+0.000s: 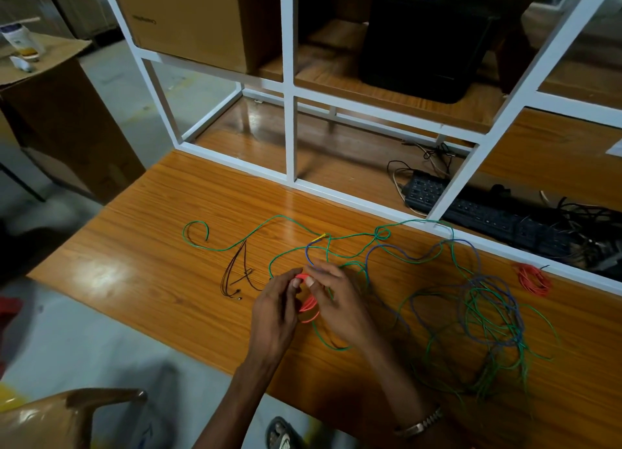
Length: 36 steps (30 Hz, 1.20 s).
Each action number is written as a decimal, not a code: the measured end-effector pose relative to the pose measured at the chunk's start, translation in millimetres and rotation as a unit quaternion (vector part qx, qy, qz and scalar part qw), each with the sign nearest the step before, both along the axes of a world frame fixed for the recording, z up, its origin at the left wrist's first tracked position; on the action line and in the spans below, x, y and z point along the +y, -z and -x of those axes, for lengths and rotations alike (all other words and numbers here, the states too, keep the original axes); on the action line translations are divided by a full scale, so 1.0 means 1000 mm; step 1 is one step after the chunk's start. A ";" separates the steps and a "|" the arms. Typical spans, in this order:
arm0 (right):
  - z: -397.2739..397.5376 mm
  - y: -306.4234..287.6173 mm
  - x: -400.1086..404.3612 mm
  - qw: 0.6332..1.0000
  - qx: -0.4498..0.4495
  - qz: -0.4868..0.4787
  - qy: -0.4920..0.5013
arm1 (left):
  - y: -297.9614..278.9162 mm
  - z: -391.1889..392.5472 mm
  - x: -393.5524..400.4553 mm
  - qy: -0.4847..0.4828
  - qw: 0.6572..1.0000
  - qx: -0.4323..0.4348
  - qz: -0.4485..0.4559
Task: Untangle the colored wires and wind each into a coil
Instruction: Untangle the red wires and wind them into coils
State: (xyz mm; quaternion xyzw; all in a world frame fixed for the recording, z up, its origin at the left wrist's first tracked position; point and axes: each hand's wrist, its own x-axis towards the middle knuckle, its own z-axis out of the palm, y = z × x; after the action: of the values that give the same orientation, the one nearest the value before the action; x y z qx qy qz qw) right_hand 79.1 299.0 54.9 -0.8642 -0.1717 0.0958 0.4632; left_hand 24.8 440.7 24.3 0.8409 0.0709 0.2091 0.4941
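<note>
Both hands meet over the table (141, 220): the left hand (274, 309) and right hand (336, 305) pinch a small red coil (308, 305) between fingertips. Another red coil (534, 279) lies finished at the far right. Green wire (279, 217) and blue wire (471, 273) are still tangled, and thin black wire (235, 268) lies loose. Much winding remains, I judge. Palms hide most of the held coil.

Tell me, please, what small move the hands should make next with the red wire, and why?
Probably set it down beside the finished red coil. The left hand and right hand already hold the red wire wound in loops, while the green wire and blue wire lie tangled.
</note>
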 end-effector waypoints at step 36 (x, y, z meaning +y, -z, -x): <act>-0.047 0.070 0.157 0.953 0.007 0.298 -0.056 | 0.022 0.063 0.119 -0.234 0.940 0.164 0.187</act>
State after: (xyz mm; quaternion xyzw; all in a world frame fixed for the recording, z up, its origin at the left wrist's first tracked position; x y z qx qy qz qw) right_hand 125.8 456.5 -15.0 -0.9512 -0.1802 0.1746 0.1795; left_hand -37.8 560.0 2.0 0.7153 0.3838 0.1612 0.5614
